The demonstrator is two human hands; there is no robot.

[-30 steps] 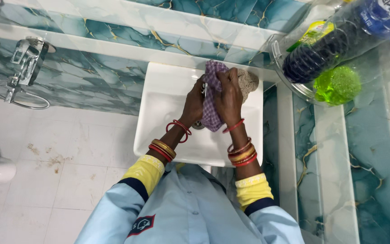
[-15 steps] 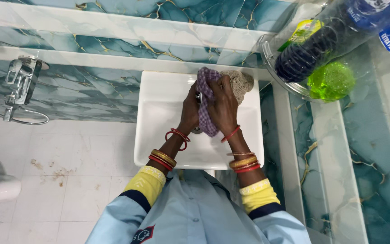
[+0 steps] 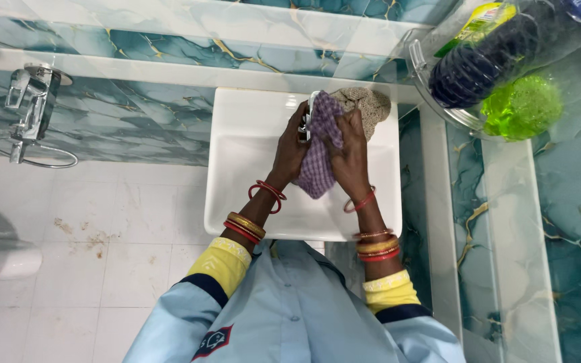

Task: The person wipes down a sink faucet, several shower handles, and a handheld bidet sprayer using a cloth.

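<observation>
Wiping the small chrome tap point(image 3: 309, 114) at the back rim of the white square ceramic basin point(image 3: 250, 161).
My left hand point(image 3: 289, 153) steadies the tap; my right hand point(image 3: 350, 153) grips the purple checked cloth point(image 3: 319, 158), which should stay wrapped snugly round it.

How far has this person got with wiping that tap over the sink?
Midway, it seems. Both hands are on the job: the left hand steadies the tap while the right hand presses a checked cloth around it. The sink basin already looks white and spotless. A beige cloth lies unused on the rim. How clean the tap itself is cannot be seen under the cloth.
</observation>
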